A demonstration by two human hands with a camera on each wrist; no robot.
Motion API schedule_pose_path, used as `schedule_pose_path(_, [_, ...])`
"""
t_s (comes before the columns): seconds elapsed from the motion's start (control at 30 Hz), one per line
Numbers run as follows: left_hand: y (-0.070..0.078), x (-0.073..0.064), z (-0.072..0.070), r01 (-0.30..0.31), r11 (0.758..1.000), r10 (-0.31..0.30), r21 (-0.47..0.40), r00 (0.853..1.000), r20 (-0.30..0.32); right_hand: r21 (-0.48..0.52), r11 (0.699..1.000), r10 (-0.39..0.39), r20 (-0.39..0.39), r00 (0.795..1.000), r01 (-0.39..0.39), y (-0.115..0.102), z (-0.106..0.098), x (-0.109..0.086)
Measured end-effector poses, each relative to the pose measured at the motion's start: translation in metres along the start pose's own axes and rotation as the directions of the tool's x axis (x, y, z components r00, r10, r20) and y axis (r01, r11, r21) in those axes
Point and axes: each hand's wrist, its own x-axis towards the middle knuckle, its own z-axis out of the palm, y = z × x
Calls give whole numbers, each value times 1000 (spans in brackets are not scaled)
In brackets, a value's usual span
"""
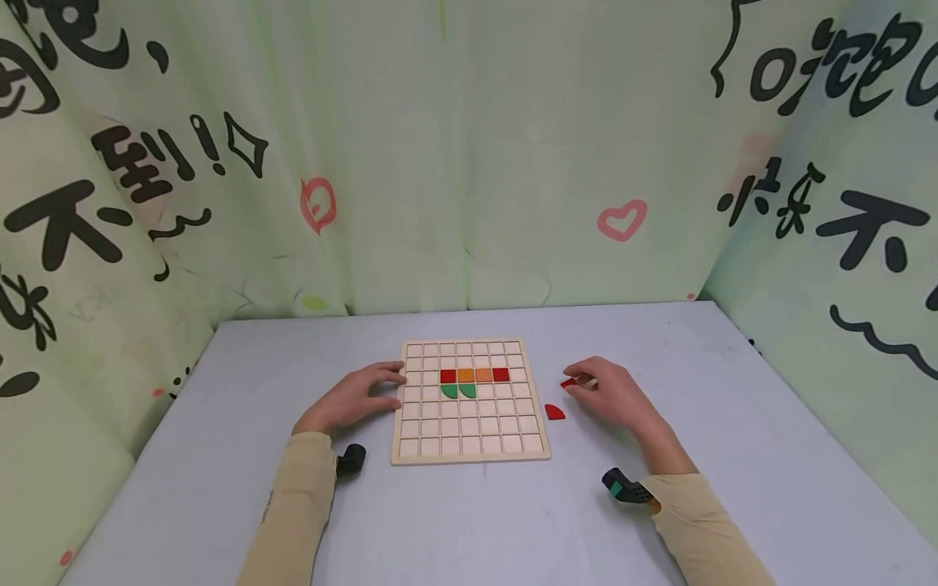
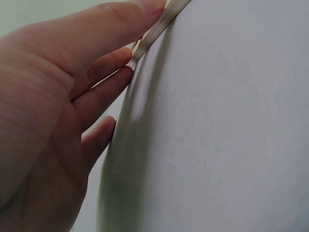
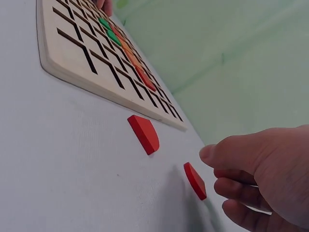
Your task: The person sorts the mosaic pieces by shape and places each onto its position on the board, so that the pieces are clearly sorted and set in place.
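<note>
A square wooden grid board (image 1: pixel 471 461) lies on the table. One row has a red square (image 1: pixel 448 376), two orange squares (image 1: pixel 465 375) and another red square (image 1: pixel 501 374); below them sit two green quarter-circle pieces (image 1: pixel 449 391). My left hand (image 1: pixel 353 397) rests against the board's left edge, its fingers fairly straight. To the right of the board, my right hand (image 1: pixel 604 392) hovers with thumb and fingers loosely bent, apart from each other. Just beyond its fingertips is a red piece (image 3: pixel 195 181). A red quarter-circle piece (image 1: pixel 554 412) lies between that hand and the board.
The white table (image 1: pixel 476 521) runs back to a pale green curtain (image 1: pixel 469 163) with black lettering and red hearts, which also hangs along both sides. A dark wrist camera (image 1: pixel 351 461) shows by the left sleeve, another (image 1: pixel 624 487) by the right sleeve.
</note>
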Motion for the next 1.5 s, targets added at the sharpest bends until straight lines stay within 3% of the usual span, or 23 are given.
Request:
schedule_pose_path(0.23, [-4, 0, 3, -8, 1000, 8, 2, 1000, -8, -31, 998, 50, 0, 999, -50, 7, 2, -2])
schedule_pose_path(0.57, [-5, 1, 1, -15, 1000, 15, 6, 1000, -10, -51, 999, 14, 22, 1000, -13, 8, 8, -2])
schedule_pose_path(0.77, [-4, 1, 1, -5, 1000, 5, -2, 1000, -6, -49, 998, 46, 43, 998, -44, 6, 9, -1])
schedule_pose_path(1.1, [-3, 2, 1, -16, 1000, 16, 1, 1000, -7, -54, 998, -21, 70, 997, 25, 4, 8, -2])
schedule_pose_path(1.5, [-3, 1, 2, -10, 1000, 10, 2, 1000, -10, -60, 998, -16, 73, 997, 20, 2, 9, -2])
